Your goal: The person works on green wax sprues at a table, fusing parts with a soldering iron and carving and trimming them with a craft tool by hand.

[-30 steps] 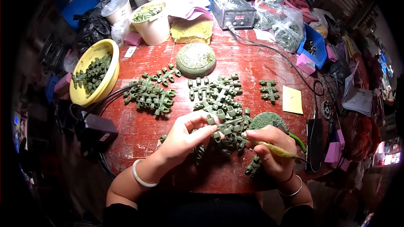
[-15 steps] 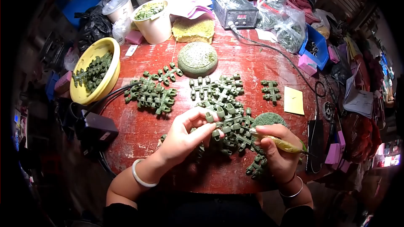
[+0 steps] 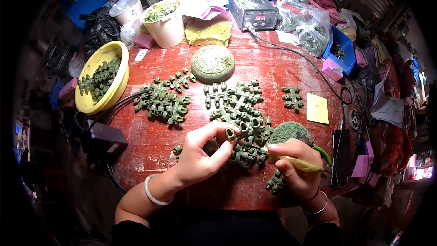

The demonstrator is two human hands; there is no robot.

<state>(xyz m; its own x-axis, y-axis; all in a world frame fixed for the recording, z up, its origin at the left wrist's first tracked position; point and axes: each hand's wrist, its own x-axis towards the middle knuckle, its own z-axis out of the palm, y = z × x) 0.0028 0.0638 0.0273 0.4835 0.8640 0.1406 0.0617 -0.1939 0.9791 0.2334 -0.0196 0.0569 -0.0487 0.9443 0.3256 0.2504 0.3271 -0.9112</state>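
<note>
Pinched between the thumb and fingers of my left hand [image 3: 200,152] is a small green branched piece [image 3: 244,129] with hollow ring-like ends. My right hand [image 3: 298,168] is closed round a pen-like tool [image 3: 304,165] with a yellowish wrapped handle. Its thin dark tip points left, right by the held piece. Beneath and beyond both hands lies a heap of similar green pieces [image 3: 239,102]. A round green textured pad [image 3: 291,132] sits beyond my right hand, with a green-handled hand tool [image 3: 323,153] beside it, partly hidden. More green pieces [image 3: 275,182] lie near my right wrist.
Another heap of green pieces [image 3: 161,105] lies left, near a yellow bowl [image 3: 84,102] of them. A round stone-like block [image 3: 212,64], a yellow sponge [image 3: 208,33] and a control box [image 3: 253,14] with a cable stand behind. A yellow note [image 3: 317,108] lies right.
The held green piece has turned, its ring ends now facing more toward me. My right hand has shifted slightly left and down with the pen-like tool, uncovering the green-handled tool.
</note>
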